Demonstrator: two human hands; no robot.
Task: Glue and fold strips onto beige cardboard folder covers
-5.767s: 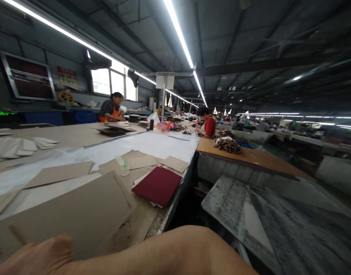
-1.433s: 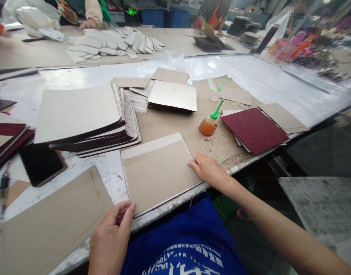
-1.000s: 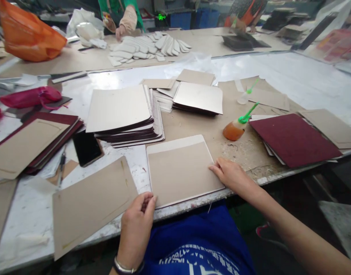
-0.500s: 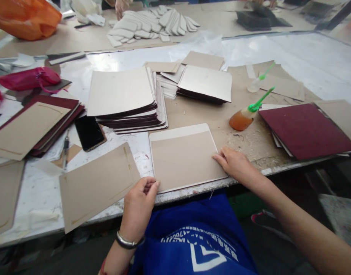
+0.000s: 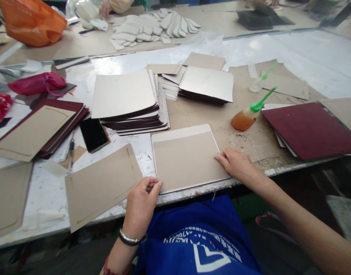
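A beige cardboard sheet lies on a slightly larger white-faced panel, whose pale strip shows along the far side; a thin dark edge shows beneath at the front. My left hand pinches the near left corner between thumb and fingers. On the right edge, my right hand is closed with its thumb on top of the sheet and its fingers partly hidden. Left of these lies another beige sheet with brownish glue lines near its edges.
Stacked white-faced panels stand behind, beside a smaller stack. An orange glue bottle with a green nozzle sits to the right, near a maroon panel. A phone lies left. Across the table shows another person's hand.
The view has shifted slightly, so everything appears a little further right. Both hands keep their hold on the sheet, and no object has visibly moved on the table.
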